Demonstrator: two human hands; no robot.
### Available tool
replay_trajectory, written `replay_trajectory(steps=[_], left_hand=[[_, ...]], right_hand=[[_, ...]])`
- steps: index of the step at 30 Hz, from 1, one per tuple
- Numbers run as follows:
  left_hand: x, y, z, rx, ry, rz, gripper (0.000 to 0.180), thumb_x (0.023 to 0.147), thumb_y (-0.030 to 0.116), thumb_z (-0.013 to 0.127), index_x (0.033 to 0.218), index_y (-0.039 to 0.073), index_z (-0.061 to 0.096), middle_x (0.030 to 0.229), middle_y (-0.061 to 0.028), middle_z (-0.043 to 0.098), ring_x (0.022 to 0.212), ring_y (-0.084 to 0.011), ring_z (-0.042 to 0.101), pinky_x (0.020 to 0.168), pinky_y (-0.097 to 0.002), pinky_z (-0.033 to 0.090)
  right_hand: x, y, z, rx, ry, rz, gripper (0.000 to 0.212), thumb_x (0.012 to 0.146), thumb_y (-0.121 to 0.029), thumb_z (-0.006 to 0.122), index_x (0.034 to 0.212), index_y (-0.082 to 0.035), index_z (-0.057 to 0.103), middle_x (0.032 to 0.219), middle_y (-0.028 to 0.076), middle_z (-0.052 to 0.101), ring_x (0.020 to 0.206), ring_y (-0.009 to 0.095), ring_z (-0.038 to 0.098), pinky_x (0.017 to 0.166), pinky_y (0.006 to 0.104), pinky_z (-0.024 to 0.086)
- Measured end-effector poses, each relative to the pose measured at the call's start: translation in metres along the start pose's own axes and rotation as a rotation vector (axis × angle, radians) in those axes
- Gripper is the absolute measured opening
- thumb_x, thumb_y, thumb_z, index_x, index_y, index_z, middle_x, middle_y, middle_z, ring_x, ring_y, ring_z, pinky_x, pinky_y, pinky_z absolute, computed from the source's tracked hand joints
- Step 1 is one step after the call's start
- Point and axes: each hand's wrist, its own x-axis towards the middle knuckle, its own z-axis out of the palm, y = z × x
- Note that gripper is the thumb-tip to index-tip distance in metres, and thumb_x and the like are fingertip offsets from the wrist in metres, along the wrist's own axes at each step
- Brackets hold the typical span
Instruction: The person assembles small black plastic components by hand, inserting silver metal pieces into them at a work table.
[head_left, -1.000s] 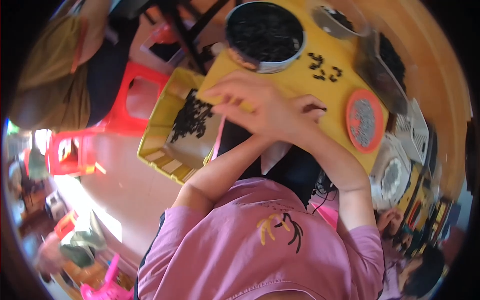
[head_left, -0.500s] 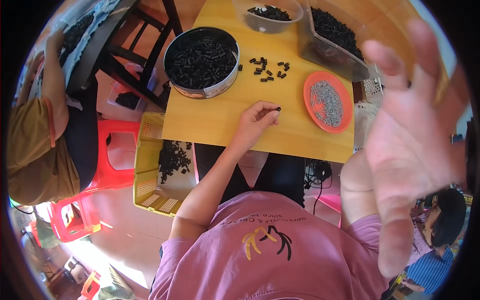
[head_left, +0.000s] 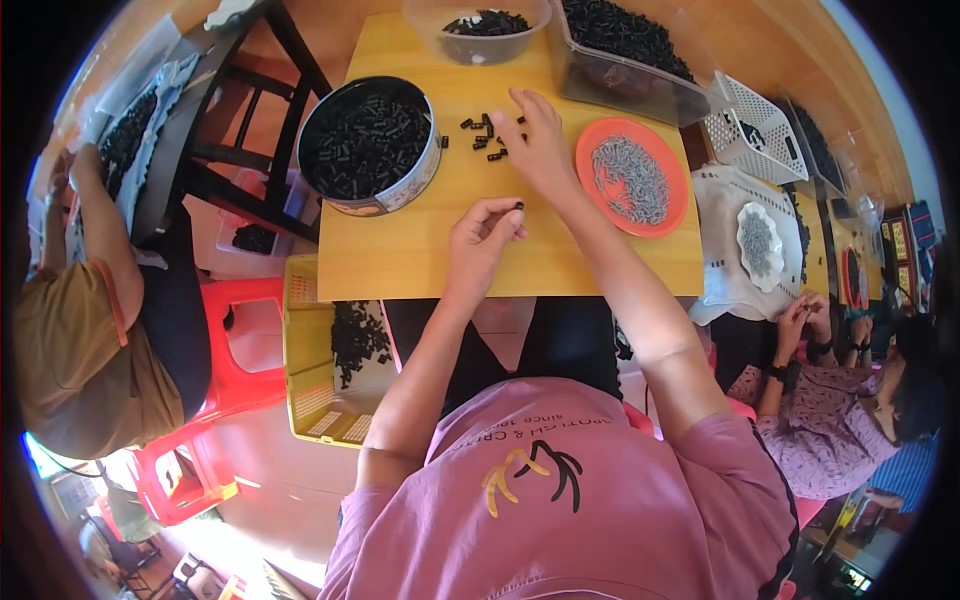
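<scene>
My left hand point(head_left: 478, 248) is over the near part of the table, its thumb and forefinger pinching a small black plastic piece point(head_left: 519, 206). Most of that piece is hidden by the fingers. My right hand point(head_left: 538, 146) reaches over the table with its fingers apart, beside a scatter of loose black plastic pieces point(head_left: 483, 139) and partly covering them. To its right is an orange plate point(head_left: 587, 190) with a heap of small silvery screw-like parts point(head_left: 630, 180). On the left stands a round tin point(head_left: 388, 193) full of similar black pieces.
At the table's far side are a clear bowl point(head_left: 480, 50) and a clear bin point(head_left: 630, 88) of black pieces. A yellow crate point(head_left: 305, 345) with black pieces sits below the left edge. People work at a left table point(head_left: 215, 95) and on the right, near a white basket point(head_left: 745, 150).
My right hand has come down from close in front of the camera to the loose black pieces. My left hand still pinches its piece. The view has shifted, showing more on the right.
</scene>
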Motion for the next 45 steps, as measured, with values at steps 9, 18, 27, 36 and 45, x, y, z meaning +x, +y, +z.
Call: replay_trajectory(steps=[9, 18, 27, 36, 45], left_hand=[[-0.021, 0.018, -0.015, 0.132, 0.155, 0.090, 0.018, 0.094, 0.007, 0.065, 0.111, 0.001, 0.064, 0.095, -0.0039, 0.066, 0.081, -0.0107, 0.062, 0.076, -0.0243, 0.050], [-0.027, 0.011, -0.029, 0.253, 0.165, 0.117, 0.016, 0.095, 0.006, 0.064, 0.110, 0.001, 0.064, 0.096, -0.0014, 0.063, 0.083, -0.0088, 0.060, 0.079, -0.0241, 0.051], [-0.029, 0.019, -0.016, 0.544, 0.067, 0.265, 0.016, 0.090, 0.000, 0.065, 0.106, -0.001, 0.064, 0.094, -0.0095, 0.062, 0.079, -0.0155, 0.062, 0.073, -0.0267, 0.051], [-0.029, 0.017, -0.015, 0.577, 0.066, 0.299, 0.017, 0.089, -0.001, 0.065, 0.105, -0.001, 0.065, 0.093, -0.0104, 0.063, 0.079, -0.0170, 0.062, 0.072, -0.0274, 0.051], [-0.031, 0.017, -0.017, 0.560, 0.051, 0.248, 0.014, 0.091, 0.000, 0.064, 0.104, -0.002, 0.065, 0.096, -0.0055, 0.062, 0.086, -0.0108, 0.061, 0.078, -0.0235, 0.049]], right_hand=[[0.007, 0.026, 0.031, -0.468, 0.078, 0.172, 0.070, 0.093, -0.056, 0.050, 0.138, -0.003, 0.049, 0.142, 0.022, 0.047, 0.137, 0.040, 0.034, 0.114, 0.0486, 0.023], [0.023, 0.013, 0.035, -0.076, -0.304, -0.245, 0.058, 0.092, -0.046, 0.056, 0.134, -0.005, 0.055, 0.133, 0.018, 0.056, 0.130, 0.035, 0.045, 0.111, 0.0448, 0.031], [0.015, 0.007, 0.036, -0.262, -0.425, -0.473, 0.060, 0.086, -0.047, 0.063, 0.131, -0.007, 0.057, 0.138, 0.016, 0.052, 0.135, 0.034, 0.040, 0.115, 0.0460, 0.026], [0.015, 0.009, 0.038, -0.089, -0.311, -0.519, 0.030, 0.083, -0.025, 0.071, 0.104, -0.004, 0.066, 0.117, 0.012, 0.061, 0.117, 0.032, 0.053, 0.103, 0.0447, 0.039], [0.007, 0.010, 0.026, -0.116, -0.234, -0.444, 0.030, 0.083, -0.028, 0.068, 0.104, -0.006, 0.065, 0.113, 0.010, 0.062, 0.112, 0.031, 0.054, 0.099, 0.0449, 0.041]])
